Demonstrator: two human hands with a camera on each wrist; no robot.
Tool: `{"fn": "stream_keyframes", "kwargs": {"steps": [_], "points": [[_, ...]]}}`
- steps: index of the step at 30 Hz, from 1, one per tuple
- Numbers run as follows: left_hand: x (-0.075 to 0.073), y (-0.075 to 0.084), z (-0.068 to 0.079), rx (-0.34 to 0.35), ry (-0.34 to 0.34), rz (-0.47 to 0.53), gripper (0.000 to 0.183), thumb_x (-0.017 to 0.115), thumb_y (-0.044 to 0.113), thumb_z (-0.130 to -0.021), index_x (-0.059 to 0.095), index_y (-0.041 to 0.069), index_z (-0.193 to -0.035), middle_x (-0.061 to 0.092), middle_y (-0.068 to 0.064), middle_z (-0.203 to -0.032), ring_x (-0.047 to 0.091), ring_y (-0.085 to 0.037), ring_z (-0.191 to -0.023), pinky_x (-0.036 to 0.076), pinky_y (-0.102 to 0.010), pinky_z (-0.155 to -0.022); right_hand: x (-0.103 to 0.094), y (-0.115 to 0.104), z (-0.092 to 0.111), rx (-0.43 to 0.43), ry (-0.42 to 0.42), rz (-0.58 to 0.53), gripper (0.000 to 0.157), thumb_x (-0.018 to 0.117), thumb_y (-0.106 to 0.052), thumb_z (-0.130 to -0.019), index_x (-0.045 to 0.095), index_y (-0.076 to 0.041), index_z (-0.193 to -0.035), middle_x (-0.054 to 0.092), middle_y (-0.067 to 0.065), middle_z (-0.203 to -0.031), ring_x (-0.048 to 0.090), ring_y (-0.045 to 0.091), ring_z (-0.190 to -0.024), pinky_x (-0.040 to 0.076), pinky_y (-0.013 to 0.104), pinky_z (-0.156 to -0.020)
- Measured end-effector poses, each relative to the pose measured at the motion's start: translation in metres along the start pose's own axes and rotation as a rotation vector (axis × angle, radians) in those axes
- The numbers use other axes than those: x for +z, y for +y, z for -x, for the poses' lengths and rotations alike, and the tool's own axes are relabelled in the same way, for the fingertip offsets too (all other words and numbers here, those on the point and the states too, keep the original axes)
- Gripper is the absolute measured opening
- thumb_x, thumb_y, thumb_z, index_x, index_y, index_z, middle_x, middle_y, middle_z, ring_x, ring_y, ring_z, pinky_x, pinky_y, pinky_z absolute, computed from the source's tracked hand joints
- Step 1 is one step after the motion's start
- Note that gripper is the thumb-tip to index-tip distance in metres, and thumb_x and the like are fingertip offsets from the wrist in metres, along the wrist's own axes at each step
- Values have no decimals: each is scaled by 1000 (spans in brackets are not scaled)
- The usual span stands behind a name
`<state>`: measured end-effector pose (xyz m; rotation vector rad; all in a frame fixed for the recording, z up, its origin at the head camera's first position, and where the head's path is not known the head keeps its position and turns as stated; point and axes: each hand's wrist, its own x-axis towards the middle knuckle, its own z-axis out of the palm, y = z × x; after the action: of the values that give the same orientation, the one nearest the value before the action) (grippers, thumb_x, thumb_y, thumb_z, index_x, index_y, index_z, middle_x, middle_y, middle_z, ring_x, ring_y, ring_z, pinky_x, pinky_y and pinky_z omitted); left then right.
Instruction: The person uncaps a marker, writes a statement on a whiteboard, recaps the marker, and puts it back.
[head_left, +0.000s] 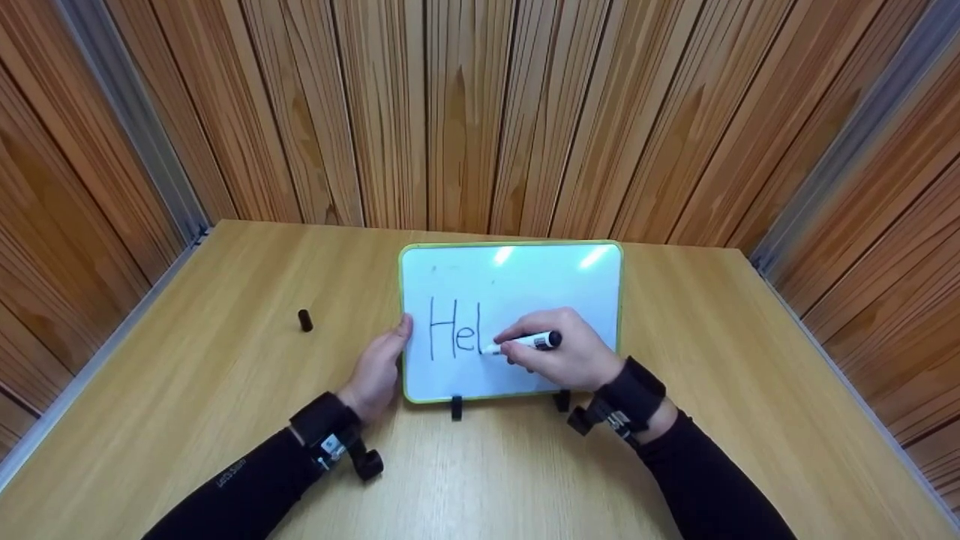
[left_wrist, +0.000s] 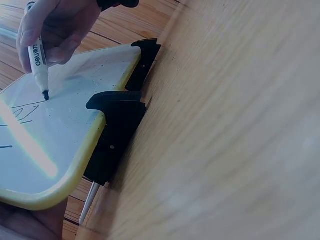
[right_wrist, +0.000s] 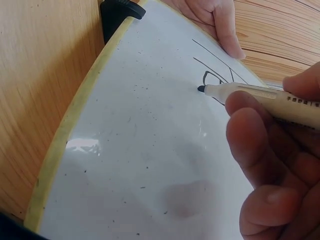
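Note:
A small whiteboard (head_left: 525,292) with a yellow-green frame leans upright on black stand feet (head_left: 457,408). "Hel" is written on it in dark ink. My left hand (head_left: 376,371) grips the board's left edge, thumb at the front rim and fingers behind, largely hidden. With my right hand (head_left: 566,349) I pinch a white marker (head_left: 534,342) between thumb and fingers. Its dark tip meets the board at the foot of the "l", as the right wrist view also shows beside the marker's barrel (right_wrist: 270,100).
A black marker cap (head_left: 304,320) lies on the wooden table (head_left: 225,360), left of the board. Wood-plank walls (head_left: 457,112) close off the back and both sides. Light glares off the board's upper part, and small dark specks dot its surface.

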<state>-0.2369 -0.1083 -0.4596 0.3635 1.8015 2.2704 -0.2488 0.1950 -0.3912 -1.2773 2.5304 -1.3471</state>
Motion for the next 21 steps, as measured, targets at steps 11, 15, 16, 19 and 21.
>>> {"fn": "stream_keyframes", "kwargs": {"steps": [11, 15, 16, 19, 21], "points": [[-1, 1, 0, 2, 29, -21, 67, 34, 56, -120, 54, 8, -162, 71, -13, -148, 57, -28, -145, 33, -48, -125, -2, -3, 0, -54, 44, -13, 17, 71, -7, -109, 84, -2, -119, 84, 10, -99, 76, 24, -77, 61, 28, -71], [-1, 1, 0, -1, 21, -15, 66, 34, 56, -120, 54, 10, -163, 71, -13, -149, 58, -28, -144, 33, -49, -126, -3, 0, 0, -117, 123, -24, 17, 71, -1, -108, 83, 1, -120, 83, 12, -96, 76, 33, -76, 62, 27, -69], [-1, 1, 0, -1, 19, -15, 66, 34, 56, -120, 54, 10, -163, 71, -13, -148, 59, -28, -144, 33, -49, -125, -4, 1, 0, -132, 146, -20, 17, 71, 0, -107, 82, 2, -120, 83, 12, -96, 75, 33, -75, 62, 27, -69], [-1, 2, 0, 2, 15, -16, 66, 34, 56, -120, 55, 9, -162, 72, -14, -147, 61, -29, -142, 35, -49, -124, -3, 2, -1, -168, 207, -20, 19, 72, 4, -105, 81, 4, -122, 83, 13, -97, 74, 31, -72, 60, 24, -67], [-1, 2, 0, 3, 15, -20, 66, 33, 55, -121, 55, 9, -162, 72, -14, -146, 61, -30, -141, 36, -49, -124, -3, 2, -1, -184, 239, -24, 20, 72, 5, -105, 81, 4, -123, 82, 12, -97, 72, 28, -70, 59, 23, -66]]}}
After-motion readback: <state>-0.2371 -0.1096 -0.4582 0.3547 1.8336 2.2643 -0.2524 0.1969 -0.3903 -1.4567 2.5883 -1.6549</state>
